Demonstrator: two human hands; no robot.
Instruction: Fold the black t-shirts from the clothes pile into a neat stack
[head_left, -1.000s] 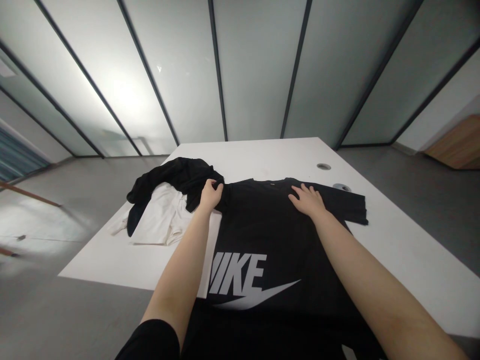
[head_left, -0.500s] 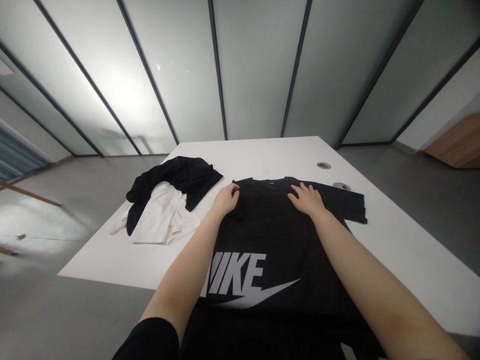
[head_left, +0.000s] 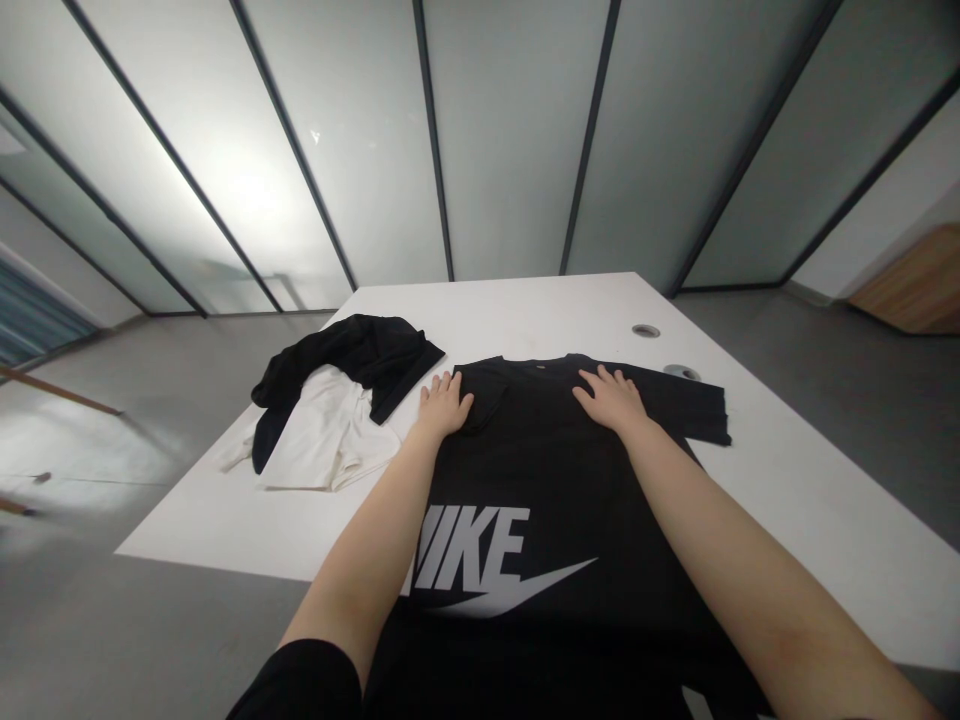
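Note:
A black T-shirt (head_left: 540,460) with a large white NIKE print lies spread on the table, its collar at the far side. Its right sleeve stretches out to the right; the left sleeve is folded inward over the shirt's body. My left hand (head_left: 445,403) rests at the folded edge of that left sleeve, palm down, fingers apart. Flat on the upper right chest of the shirt lies my right hand (head_left: 611,397), its fingers spread. My left forearm hides part of the print's left end.
On the white table (head_left: 795,520), a heap of black clothing (head_left: 352,350) and a folded white garment (head_left: 322,440) lie to the left. Two round grommets (head_left: 646,331) are set in the tabletop at the right. Frosted glass panels (head_left: 510,140) stand behind the table.
My left hand has opened and shifted left, and the left sleeve now lies folded flat across the shirt. My right hand has hardly moved.

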